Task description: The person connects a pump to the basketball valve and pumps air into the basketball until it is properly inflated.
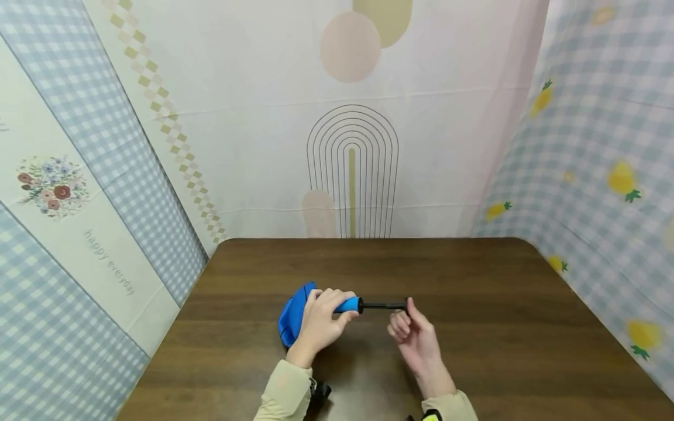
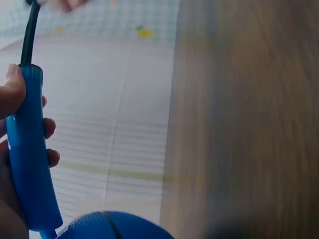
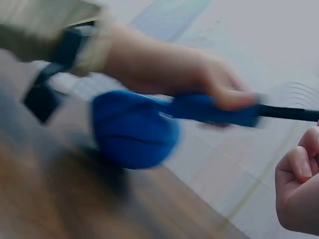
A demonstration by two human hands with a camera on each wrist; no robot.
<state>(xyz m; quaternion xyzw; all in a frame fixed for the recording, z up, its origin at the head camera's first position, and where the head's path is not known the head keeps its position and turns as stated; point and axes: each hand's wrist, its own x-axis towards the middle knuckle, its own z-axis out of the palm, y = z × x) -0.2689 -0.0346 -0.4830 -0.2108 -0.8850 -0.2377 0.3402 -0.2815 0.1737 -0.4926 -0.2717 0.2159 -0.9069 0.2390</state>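
My left hand grips the blue barrel of a small hand pump, fingers and thumb wrapped round it. At the barrel's left end is a blue ball with black seam lines, which looks dented in the head view and rounder in the right wrist view. The black pump rod is drawn out to the right. My right hand has its fingers curled and holds the handle at the rod's end. In the left wrist view the barrel slants down toward the ball.
Both hands work above a brown wooden table with rounded far corners. A white patterned cloth hangs behind it, and checked cloths hang at the left and right. A black camera mount is strapped on the left wrist.
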